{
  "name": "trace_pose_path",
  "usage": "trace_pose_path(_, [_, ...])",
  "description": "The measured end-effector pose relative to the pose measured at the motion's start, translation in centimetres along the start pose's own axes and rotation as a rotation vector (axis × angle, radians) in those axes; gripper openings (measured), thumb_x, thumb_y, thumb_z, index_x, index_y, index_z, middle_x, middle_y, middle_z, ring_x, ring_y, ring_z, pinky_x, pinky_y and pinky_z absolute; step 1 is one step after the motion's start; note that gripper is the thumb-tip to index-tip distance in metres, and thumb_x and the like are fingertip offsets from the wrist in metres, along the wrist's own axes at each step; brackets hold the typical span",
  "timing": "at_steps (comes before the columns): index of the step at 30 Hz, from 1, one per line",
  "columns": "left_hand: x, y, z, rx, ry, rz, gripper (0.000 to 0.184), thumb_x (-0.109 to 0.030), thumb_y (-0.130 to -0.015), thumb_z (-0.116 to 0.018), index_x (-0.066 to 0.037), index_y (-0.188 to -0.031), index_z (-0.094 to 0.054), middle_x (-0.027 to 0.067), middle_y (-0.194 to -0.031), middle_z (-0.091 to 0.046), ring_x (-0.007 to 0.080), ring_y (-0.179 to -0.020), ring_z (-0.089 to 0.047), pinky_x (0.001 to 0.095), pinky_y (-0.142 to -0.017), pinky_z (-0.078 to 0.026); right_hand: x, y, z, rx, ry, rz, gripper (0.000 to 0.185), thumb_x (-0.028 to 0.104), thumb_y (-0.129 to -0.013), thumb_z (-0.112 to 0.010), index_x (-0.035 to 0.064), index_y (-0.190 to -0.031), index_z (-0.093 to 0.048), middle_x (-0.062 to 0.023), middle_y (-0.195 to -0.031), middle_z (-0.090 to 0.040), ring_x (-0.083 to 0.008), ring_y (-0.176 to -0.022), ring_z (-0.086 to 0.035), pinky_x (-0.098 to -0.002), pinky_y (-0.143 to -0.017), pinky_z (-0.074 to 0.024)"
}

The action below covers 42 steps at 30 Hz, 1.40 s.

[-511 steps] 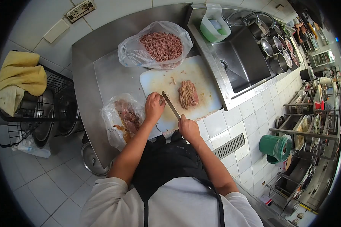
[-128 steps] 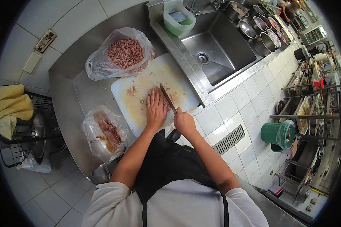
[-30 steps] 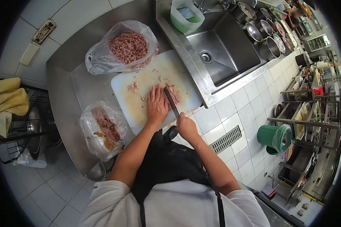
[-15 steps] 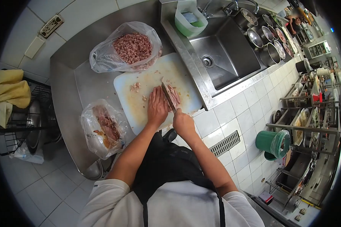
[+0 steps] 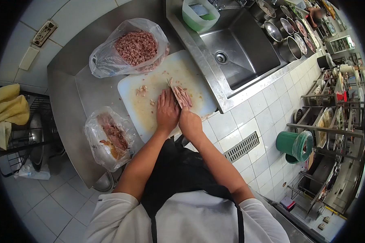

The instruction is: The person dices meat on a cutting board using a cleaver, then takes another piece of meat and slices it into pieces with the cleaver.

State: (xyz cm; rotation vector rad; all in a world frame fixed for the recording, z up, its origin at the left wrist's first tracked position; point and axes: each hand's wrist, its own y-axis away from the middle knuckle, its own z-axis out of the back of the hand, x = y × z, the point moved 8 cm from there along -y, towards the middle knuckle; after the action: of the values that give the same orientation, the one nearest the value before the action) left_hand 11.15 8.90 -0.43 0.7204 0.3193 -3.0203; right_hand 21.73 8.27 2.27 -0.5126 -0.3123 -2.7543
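Note:
On the white cutting board (image 5: 140, 107), my right hand (image 5: 190, 121) is closed round the handle of a knife (image 5: 171, 88), whose blade points away from me. Sliced meat (image 5: 183, 96) lies against the blade's right side. My left hand (image 5: 168, 112) presses down just left of the blade, fingers together, on meat that it mostly hides. Small meat scraps (image 5: 142, 90) lie on the board's left part. Behind the board is a clear bag of diced meat (image 5: 136, 47). To the left, another clear bag holds larger meat pieces (image 5: 116, 137).
A steel sink (image 5: 243, 52) lies right of the board, with a green-white container (image 5: 199, 15) at its corner. Metal pots (image 5: 290, 49) stand beyond it. A green bin (image 5: 294, 146) is on the floor at right, and a rack with yellow cloth (image 5: 11, 105) at left. A person is far back.
My right hand has moved forward and left with the knife, closer to my left hand. Compared with the earliest frame, my left hand now presses on the meat, and scraps lie on the board.

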Motion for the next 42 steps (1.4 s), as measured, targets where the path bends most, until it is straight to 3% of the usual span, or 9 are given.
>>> trace_pose_path(3, [-0.2,0.2,0.1,-0.004,0.007,-0.008,0.068,-0.021,-0.096,-0.057,0.005,-0.156,-0.039,0.0207,-0.164,-0.038,0.042,-0.155,-0.03,0.0545,-0.127,-0.023,-0.2,1.3,1.5,-0.002,-0.028,0.007,0.007,0.001,-0.09,-0.056,-0.0041,-0.095,-0.056,-0.0245,-0.07,-0.07,-0.0397,-0.066,-0.074,-0.0465,-0.061,-0.0607])
trace_pose_path(6, [-0.1,-0.1,0.1,0.001,-0.018,-0.011,0.069,-0.022,-0.096,-0.057,0.005,-0.156,-0.04,0.0207,-0.164,-0.039,0.0415,-0.155,-0.03,0.0541,-0.128,-0.022,-1.3,3.9,1.6,0.106,-0.055,-0.078,0.01,0.004,-0.091,-0.054,-0.0047,-0.097,-0.056,-0.027,-0.074,-0.07,-0.0432,-0.069,-0.073,-0.0514,-0.062,-0.0592])
trace_pose_path(12, [0.1,-0.2,-0.1,0.02,-0.022,0.008,0.068,-0.023,-0.096,-0.056,0.005,-0.156,-0.04,0.0202,-0.164,-0.039,0.0406,-0.156,-0.029,0.0533,-0.128,-0.022,-1.2,-0.2,-0.7,0.001,-0.101,-0.01,0.014,0.006,-0.091,-0.055,-0.0048,-0.1,-0.054,-0.027,-0.073,-0.07,-0.0442,-0.069,-0.073,-0.0538,-0.063,-0.059])
trace_pose_path(15, [-0.1,0.0,-0.1,0.001,-0.02,-0.018,0.066,-0.022,-0.097,-0.056,0.005,-0.155,-0.041,0.0208,-0.163,-0.04,0.0406,-0.156,-0.028,0.0534,-0.128,-0.022,-1.2,2.2,1.1,0.027,-0.059,-0.035,0.012,0.004,-0.091,-0.055,-0.0048,-0.099,-0.056,-0.0253,-0.071,-0.07,-0.0409,-0.067,-0.074,-0.0488,-0.06,-0.0599])
trace_pose_path(18, [-0.4,-0.6,0.8,-0.02,-0.001,-0.012,0.064,-0.021,-0.097,-0.055,0.006,-0.153,-0.043,0.0215,-0.163,-0.04,0.0421,-0.154,-0.03,0.0547,-0.127,-0.023,-2.2,4.1,-0.8,0.106,-0.036,-0.075,0.014,0.006,-0.092,-0.055,-0.0048,-0.101,-0.057,-0.0262,-0.073,-0.07,-0.0424,-0.068,-0.073,-0.0501,-0.061,-0.0594])
trace_pose_path(23, [-0.3,0.2,0.3,-0.003,-0.009,-0.025,0.063,-0.02,-0.097,-0.056,0.007,-0.153,-0.044,0.0204,-0.164,-0.038,0.0412,-0.155,-0.029,0.0541,-0.127,-0.023,-2.2,-0.8,-3.1,-0.07,-0.152,-0.02,0.015,0.009,-0.095,-0.052,-0.0041,-0.101,-0.057,-0.0282,-0.074,-0.07,-0.045,-0.069,-0.072,-0.0536,-0.063,-0.0589])
trace_pose_path(30, [-0.6,0.2,0.8,-0.009,0.001,0.003,0.062,-0.017,-0.098,-0.055,0.005,-0.155,-0.042,0.0185,-0.167,-0.035,0.0402,-0.155,-0.03,0.0528,-0.128,-0.023,-4.2,5.3,-1.2,0.066,-0.17,-0.086,0.015,0.013,-0.097,-0.055,-0.0022,-0.096,-0.055,-0.0287,-0.074,-0.07,-0.0465,-0.07,-0.071,-0.0567,-0.065,-0.0574])
trace_pose_path(34, [-0.5,0.4,1.5,-0.045,0.09,-0.013,0.062,-0.016,-0.099,-0.053,0.004,-0.156,-0.041,0.0186,-0.167,-0.034,0.0403,-0.155,-0.03,0.053,-0.128,-0.023,-4.7,3.7,0.5,0.005,-0.189,0.006,0.023,0.018,-0.101,-0.059,-0.0032,-0.095,-0.054,-0.0298,-0.071,-0.067,-0.0494,-0.067,-0.069,-0.0588,-0.062,-0.0545])
trace_pose_path(42, [0.6,0.6,0.6,-0.052,0.035,0.054,0.061,-0.018,-0.099,-0.052,0.005,-0.154,-0.043,0.0199,-0.166,-0.036,0.039,-0.156,-0.03,0.0538,-0.128,-0.022,-1.5,3.7,3.1,-0.077,-0.12,-0.017,0.015,0.012,-0.097,-0.058,-0.0012,-0.093,-0.053,-0.0285,-0.067,-0.066,-0.047,-0.061,-0.069,-0.0569,-0.057,-0.0548])
